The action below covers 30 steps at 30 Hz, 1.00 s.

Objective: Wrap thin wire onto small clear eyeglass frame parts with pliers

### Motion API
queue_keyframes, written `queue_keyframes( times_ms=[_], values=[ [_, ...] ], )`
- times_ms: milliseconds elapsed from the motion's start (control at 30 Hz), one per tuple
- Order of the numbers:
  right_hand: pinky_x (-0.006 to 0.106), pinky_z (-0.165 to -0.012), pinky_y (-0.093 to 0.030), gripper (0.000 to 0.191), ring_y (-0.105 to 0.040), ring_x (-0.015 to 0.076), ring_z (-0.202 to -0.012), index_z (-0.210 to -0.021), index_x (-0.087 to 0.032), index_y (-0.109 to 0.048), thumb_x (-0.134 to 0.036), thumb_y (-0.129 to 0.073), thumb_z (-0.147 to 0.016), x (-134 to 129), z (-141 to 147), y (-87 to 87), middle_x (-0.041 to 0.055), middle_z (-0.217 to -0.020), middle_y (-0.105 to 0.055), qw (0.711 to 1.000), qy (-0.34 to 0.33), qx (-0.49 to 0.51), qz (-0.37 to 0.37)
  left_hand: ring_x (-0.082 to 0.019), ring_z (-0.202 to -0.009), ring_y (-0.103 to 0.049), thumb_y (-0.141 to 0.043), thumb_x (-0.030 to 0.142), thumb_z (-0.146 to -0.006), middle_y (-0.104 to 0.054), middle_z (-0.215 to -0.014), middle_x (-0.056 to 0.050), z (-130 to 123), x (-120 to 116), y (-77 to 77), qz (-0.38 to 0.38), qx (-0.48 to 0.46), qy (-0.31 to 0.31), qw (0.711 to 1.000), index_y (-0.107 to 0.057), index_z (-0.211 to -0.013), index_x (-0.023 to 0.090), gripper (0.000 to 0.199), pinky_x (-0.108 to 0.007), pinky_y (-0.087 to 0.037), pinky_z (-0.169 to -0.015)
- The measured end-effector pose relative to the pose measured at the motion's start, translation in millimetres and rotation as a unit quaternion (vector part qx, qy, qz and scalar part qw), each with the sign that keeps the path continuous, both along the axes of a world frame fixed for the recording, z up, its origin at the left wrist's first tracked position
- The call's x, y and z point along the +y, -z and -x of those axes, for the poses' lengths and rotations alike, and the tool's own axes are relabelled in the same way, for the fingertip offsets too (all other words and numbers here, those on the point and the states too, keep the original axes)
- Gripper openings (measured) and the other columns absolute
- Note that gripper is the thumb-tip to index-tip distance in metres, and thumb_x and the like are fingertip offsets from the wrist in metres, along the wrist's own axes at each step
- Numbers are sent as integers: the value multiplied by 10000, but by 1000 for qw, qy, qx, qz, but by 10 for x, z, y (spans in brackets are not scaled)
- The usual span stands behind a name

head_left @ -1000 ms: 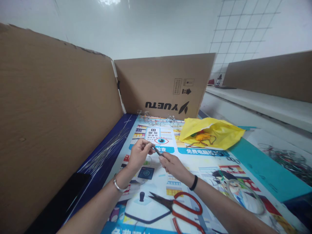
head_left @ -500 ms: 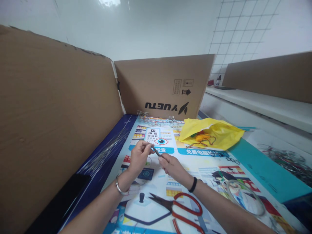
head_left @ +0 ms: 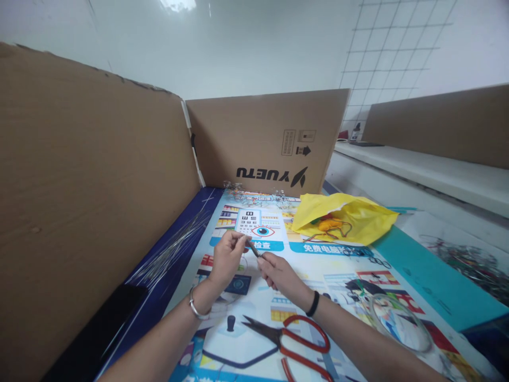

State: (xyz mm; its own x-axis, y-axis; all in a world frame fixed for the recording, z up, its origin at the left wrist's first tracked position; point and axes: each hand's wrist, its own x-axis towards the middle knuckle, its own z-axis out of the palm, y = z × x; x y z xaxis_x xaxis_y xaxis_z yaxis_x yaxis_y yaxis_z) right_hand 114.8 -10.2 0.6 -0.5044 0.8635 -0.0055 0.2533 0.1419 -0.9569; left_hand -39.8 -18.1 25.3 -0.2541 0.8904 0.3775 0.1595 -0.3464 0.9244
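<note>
My right hand (head_left: 280, 273) is closed round a slim dark metal tool (head_left: 253, 248), which points up and left toward my left fingertips. My left hand (head_left: 227, 258) is pinched at the tool's far end; what it holds there is too small to name, though a thin wire loop (head_left: 245, 262) shows just beside its fingers. Red-handled scissors (head_left: 284, 337) lie with blades parted on the printed sheet (head_left: 254, 297), below both hands.
A yellow bag (head_left: 358, 212) with orange thread lies at the right. Thin wires (head_left: 170, 249) lie at the left beside a black object (head_left: 107, 323). Tangled wire (head_left: 473, 260) and a wire coil (head_left: 401, 323) are at the right. Cardboard panels (head_left: 254, 127) stand behind and left.
My right hand has shifted very slightly, and the tool has turned a little. My left hand keeps its pinch in nearly the same place.
</note>
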Motion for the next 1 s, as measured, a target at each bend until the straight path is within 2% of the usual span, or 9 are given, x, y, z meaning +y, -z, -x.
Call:
queue_keyframes(
  times_ms=[200, 567, 1000],
  values=[
    [169, -387, -287, 299, -387, 49, -421, -724, -191, -403, -467, -385, -839, -21, 22, 8, -55, -569, -445, 999, 7, 28, 18, -139, -675, -626, -543, 335, -779, -652, -747, -30, -25, -12, -25, 8, -13, 0, 1000, -551, -801, 157, 180, -268, -521, -620],
    [167, -380, -295, 348, -394, 48, -418, -713, -182, -421, -514, -393, -814, -39, 39, -25, -53, -568, -449, 999, 15, 39, 27, -137, -673, -630, -552, 348, -775, -651, -739, -26, -44, 3, 19, 10, -35, 1, 999, -554, -807, 156, 194, -263, -522, -622],
    [169, -380, -269, 318, -353, 52, -401, -699, -190, -413, -474, -370, -835, -67, 47, -77, -60, -509, -415, 999, 17, 25, 32, -138, -677, -628, -577, 325, -753, -651, -745, -23, -52, -11, 9, 5, -35, 4, 999, -565, -791, 156, 173, -266, -522, -621]
  ],
)
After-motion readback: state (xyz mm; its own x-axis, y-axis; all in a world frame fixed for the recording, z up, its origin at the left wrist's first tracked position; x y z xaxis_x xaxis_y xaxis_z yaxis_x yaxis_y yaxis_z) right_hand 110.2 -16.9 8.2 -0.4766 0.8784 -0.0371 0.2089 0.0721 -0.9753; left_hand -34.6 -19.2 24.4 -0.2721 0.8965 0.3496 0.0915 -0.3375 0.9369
